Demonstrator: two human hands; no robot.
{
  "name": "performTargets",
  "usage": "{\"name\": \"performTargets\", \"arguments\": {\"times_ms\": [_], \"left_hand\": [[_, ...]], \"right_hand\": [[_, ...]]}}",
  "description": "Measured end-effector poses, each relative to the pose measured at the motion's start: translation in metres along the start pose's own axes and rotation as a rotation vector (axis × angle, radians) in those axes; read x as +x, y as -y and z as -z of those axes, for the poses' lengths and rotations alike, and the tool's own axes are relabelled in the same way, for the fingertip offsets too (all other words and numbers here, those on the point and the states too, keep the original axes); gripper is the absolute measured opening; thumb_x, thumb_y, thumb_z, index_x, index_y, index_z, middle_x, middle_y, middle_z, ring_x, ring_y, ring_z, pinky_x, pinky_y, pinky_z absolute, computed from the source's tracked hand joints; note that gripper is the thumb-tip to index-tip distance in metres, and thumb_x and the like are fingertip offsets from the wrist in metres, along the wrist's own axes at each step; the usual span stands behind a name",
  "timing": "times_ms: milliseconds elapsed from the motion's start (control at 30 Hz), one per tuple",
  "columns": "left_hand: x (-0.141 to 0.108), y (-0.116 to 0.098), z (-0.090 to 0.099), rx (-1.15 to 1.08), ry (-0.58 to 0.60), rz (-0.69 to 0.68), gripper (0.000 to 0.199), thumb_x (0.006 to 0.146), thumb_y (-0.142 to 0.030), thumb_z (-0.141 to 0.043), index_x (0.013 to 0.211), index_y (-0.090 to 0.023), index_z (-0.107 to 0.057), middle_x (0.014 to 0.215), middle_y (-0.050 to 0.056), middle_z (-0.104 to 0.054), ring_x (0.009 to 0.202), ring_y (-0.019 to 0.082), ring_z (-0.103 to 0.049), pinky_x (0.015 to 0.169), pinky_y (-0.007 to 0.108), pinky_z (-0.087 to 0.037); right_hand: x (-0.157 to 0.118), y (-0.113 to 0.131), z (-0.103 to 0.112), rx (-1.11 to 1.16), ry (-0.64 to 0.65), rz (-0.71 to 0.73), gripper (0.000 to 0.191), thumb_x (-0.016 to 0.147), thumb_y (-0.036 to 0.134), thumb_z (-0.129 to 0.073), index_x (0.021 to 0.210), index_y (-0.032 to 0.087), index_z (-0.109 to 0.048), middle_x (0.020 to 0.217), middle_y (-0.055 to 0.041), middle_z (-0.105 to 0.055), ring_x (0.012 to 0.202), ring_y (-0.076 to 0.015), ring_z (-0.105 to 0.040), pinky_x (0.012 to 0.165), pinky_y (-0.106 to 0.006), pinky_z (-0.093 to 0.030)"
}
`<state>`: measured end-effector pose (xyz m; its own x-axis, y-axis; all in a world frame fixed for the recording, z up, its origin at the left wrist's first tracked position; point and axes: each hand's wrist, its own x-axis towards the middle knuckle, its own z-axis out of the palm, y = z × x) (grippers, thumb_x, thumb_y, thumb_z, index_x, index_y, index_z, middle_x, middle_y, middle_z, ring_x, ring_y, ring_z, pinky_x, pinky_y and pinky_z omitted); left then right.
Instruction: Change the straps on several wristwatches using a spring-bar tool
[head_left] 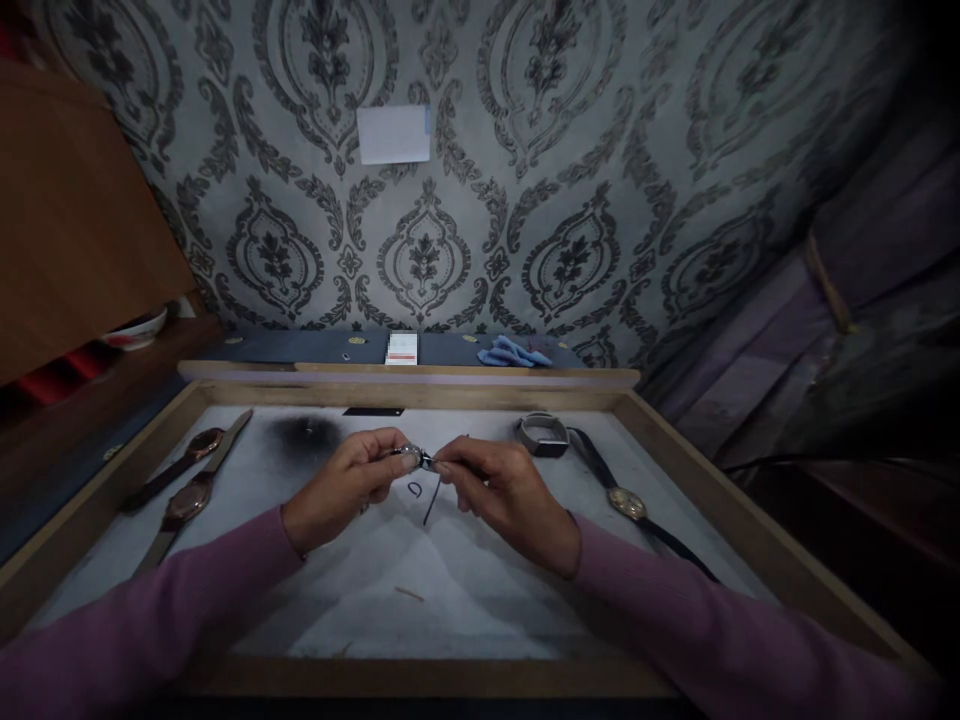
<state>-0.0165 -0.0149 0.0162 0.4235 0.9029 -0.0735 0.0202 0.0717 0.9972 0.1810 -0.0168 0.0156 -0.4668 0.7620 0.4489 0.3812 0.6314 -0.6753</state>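
In the middle of the head view, my left hand (346, 482) pinches a small round watch case (410, 457) between thumb and fingers. My right hand (504, 490) is closed close beside it, gripping a thin metal-tipped tool (427, 460) whose tip meets the edge of the case. The tool's exact kind is hidden by the fingers. Below the hands, a dark thin strip (431, 503) and a small dark loop (415, 490) show against the white surface.
A wooden-rimmed tray (420, 395) surrounds the work. Two watches (189, 500) lie at its left; a black-strap watch (627, 503) and a grey-band watch (543, 436) lie at right. A flat black piece (373, 411) is at the back. Beyond the rim sits a blue cloth (513, 352).
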Motion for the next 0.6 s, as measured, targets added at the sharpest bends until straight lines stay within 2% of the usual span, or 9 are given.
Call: {"name": "performTargets", "arguments": {"times_ms": [200,500,600], "left_hand": [[0.0005,-0.0006,-0.0012,-0.096,0.039,0.047,0.033,0.072,-0.043,-0.071,0.079,-0.015,-0.057,0.052,-0.010,-0.036,0.043,0.004,-0.023,0.043,0.022,-0.015],[0.0028,0.0010,-0.0017,-0.115,0.015,0.072,0.026,0.067,-0.034,-0.074,0.074,-0.015,-0.057,0.052,-0.010,-0.038,0.042,0.003,-0.023,0.042,0.021,-0.013],[0.0023,-0.0018,-0.0031,-0.098,-0.012,0.070,0.023,0.066,-0.032,-0.072,0.072,-0.015,-0.058,0.051,-0.009,-0.040,0.042,0.003,-0.023,0.041,0.021,-0.013]], "right_hand": [[-0.0013,-0.0014,-0.0015,0.010,-0.009,0.033,0.020,0.093,0.025,-0.052,0.079,0.016,-0.064,0.054,0.0031,-0.057,0.042,-0.0076,-0.051,0.049,-0.020,-0.042],[-0.0016,0.0039,-0.0021,-0.010,-0.001,0.080,0.017,0.092,0.021,-0.052,0.081,0.016,-0.064,0.057,0.0019,-0.059,0.044,-0.0085,-0.054,0.049,-0.020,-0.042],[-0.0020,0.0037,-0.0033,0.024,0.003,0.053,0.017,0.092,0.022,-0.052,0.082,0.016,-0.065,0.055,0.0023,-0.058,0.044,-0.0087,-0.055,0.049,-0.020,-0.043]]}}
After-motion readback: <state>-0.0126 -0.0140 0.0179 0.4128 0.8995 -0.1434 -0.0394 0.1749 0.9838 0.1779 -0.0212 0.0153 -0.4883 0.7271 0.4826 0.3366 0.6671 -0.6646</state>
